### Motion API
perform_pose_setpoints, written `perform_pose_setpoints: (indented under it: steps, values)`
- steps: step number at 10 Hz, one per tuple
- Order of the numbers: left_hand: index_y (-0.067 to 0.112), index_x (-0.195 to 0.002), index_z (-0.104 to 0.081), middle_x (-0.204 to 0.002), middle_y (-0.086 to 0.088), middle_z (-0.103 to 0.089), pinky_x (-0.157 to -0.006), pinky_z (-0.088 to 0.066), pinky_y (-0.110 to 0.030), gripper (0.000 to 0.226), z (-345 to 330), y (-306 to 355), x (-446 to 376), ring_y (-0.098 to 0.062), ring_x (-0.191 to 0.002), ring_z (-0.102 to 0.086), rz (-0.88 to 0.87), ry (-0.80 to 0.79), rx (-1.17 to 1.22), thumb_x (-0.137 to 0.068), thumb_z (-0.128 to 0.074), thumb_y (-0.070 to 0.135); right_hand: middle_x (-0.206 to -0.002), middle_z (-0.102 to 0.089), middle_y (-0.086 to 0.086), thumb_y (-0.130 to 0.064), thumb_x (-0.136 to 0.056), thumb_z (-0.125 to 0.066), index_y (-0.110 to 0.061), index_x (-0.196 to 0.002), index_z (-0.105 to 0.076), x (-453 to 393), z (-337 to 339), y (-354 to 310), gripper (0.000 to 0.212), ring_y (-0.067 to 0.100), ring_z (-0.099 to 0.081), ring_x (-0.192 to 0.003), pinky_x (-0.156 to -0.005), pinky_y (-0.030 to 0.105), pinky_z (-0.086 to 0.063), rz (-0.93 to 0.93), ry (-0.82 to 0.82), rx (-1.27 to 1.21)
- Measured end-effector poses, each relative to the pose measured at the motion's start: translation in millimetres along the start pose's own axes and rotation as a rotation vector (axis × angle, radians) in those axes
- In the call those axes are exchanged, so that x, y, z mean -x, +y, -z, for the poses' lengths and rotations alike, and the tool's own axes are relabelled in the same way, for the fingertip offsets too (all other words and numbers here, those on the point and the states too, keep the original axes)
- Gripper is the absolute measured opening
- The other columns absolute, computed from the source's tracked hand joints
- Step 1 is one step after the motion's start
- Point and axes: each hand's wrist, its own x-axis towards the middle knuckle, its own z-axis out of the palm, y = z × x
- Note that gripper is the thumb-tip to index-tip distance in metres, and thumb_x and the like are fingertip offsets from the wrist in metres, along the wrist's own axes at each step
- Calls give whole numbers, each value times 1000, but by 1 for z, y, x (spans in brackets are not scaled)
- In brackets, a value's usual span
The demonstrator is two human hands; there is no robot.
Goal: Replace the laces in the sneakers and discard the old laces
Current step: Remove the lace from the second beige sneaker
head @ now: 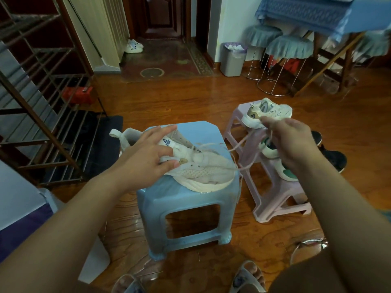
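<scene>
A white sneaker lies on its side on the blue plastic stool. My left hand presses down on its tongue and collar, fingers spread. A pale old lace runs from the sneaker's eyelets up to the right, where my right hand pinches it and holds it taut. A second white sneaker rests on top of the pink stool. Another sneaker with green trim sits on the pink stool's lower part.
A grey bin with a liner stands by the far wall. A metal shoe rack fills the left side. Covered round stools and a table with a blue cloth stand at the back right. Dark shoes lie on the wooden floor.
</scene>
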Motion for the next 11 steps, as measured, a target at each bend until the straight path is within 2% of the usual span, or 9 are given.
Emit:
perform_pose_setpoints:
  steps: [1,2,3,5,6,8,9,10,11]
  values:
    - [43,-87,-66,-167,25,-9,-123,-14,-45,16,-1,1,1,-4,-155,2,-4,1,22,-96,-59,54,-63,-47,-4,-10,-100,-41,-17,-76,-43,34,-43,-30,25,5,-46,-52,-57,21,-53,-112,-600,-762]
    - [41,-88,-67,-167,24,-10,-124,-16,-47,17,-1,-1,1,-7,-156,1,-4,2,27,-96,-60,54,-60,-33,-5,-29,-101,-48,-21,-79,-42,40,-58,-26,24,9,-29,-43,-37,22,-30,-61,-732,-36]
    - [37,-89,-70,-167,24,-11,-123,-18,-47,21,-1,-2,0,-6,-156,0,-4,10,8,-96,-60,54,-105,-65,-1,-69,-87,-57,-33,-122,-56,43,-62,-10,50,16,-64,-83,-73,37,-57,249,-522,1102]
    - [38,-90,-70,-167,25,-9,-124,-19,-49,21,1,-3,1,-5,-156,1,-10,-12,-1,-95,-60,56,-99,-65,-4,-72,-83,-61,-23,-115,-56,50,-60,-1,58,15,-62,-87,-79,39,-58,337,-479,1659]
    - [36,-91,-72,-167,25,-10,-124,-19,-48,24,1,-5,0,-5,-155,0,-5,-12,-2,-95,-60,56,-74,-61,-1,-50,-97,-58,-14,-87,-67,45,-59,1,39,11,-56,-66,-67,34,-54,367,-562,1576]
    - [34,-94,-73,-167,25,-8,-121,-14,-38,26,1,-3,0,-3,-155,1,-5,-11,-16,-95,-59,55,-119,-64,-7,-33,-102,-56,-13,-75,-71,49,-87,0,36,7,-60,-109,-96,31,-46,192,-467,293]
    - [37,-93,-72,-167,26,-7,-122,-17,-43,24,0,-4,-2,-4,-155,1,-2,-17,-31,-95,-58,57,-86,-70,7,-22,-105,-50,-9,-67,-55,51,-114,18,40,22,-70,-90,-95,42,-53,-30,-560,-284]
    - [34,-95,-74,-166,29,-6,-122,-19,-44,30,0,-4,-2,-3,-155,1,10,-16,-39,-95,-56,58,-60,-46,1,-21,-104,-52,-14,-69,-50,37,-97,13,35,15,-50,-51,-86,37,-54,-187,-289,-457]
    - [40,-91,-67,-167,28,-5,-122,-20,-46,23,1,-2,-3,-4,-155,1,25,-26,-43,-96,-55,58,-76,-55,-1,-16,-98,-53,-18,-80,-54,2,-33,2,19,13,-56,-64,-76,35,-57,-93,240,-169]
